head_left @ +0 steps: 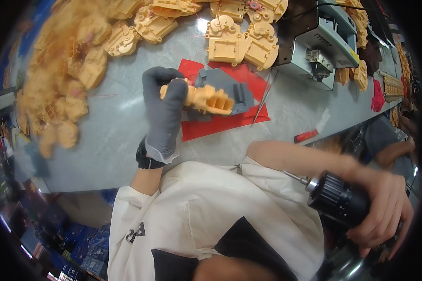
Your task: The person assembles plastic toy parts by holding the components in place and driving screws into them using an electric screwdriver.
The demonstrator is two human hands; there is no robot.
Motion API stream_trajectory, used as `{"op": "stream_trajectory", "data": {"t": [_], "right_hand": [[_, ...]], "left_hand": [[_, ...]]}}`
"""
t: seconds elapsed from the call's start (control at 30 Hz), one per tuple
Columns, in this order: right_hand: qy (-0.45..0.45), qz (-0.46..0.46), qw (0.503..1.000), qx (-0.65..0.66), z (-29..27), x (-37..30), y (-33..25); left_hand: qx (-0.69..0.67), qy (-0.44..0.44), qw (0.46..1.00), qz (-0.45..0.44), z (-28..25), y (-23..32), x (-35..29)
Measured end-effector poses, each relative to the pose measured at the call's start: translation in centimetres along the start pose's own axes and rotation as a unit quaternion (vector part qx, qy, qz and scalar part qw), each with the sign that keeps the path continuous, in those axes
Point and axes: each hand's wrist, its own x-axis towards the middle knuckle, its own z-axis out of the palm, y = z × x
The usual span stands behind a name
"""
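Observation:
My left hand, in a grey glove, is closed around a yellow plastic housing. It holds the piece tilted over a grey fixture block, and the open compartments at the housing's end point right. Whether the piece touches the block cannot be made out. Under the block lies a red mat. Out to the right, off the table's near edge, my bare right hand grips a black electric screwdriver. Its metal bit points up and left, toward my lap, apart from the housing.
Many yellow housings line the table's back and left side. A pair of tweezers rests across the mat's right side. A red-handled tool lies near the front edge. A grey box-shaped machine stands back right. Another person's arm shows far right.

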Motion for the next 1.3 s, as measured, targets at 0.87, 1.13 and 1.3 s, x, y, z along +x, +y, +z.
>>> {"op": "stream_trajectory", "data": {"t": [0.87, 1.13, 1.3], "right_hand": [[-0.382, 0.174, 0.907, 0.025, 0.3, -0.7, 1.1], [-0.416, 0.174, 0.89, 0.061, 0.4, 0.0, 4.0], [-0.397, 0.111, 0.911, 0.007, 1.0, -1.3, 3.3]], "left_hand": [[0.353, -0.121, 0.926, -0.063, 1.5, 1.8, 1.0], [0.532, -0.223, 0.797, 0.178, 1.4, 0.5, 2.2], [0.377, -0.219, 0.848, 0.302, 3.9, 6.1, 1.1]]}}
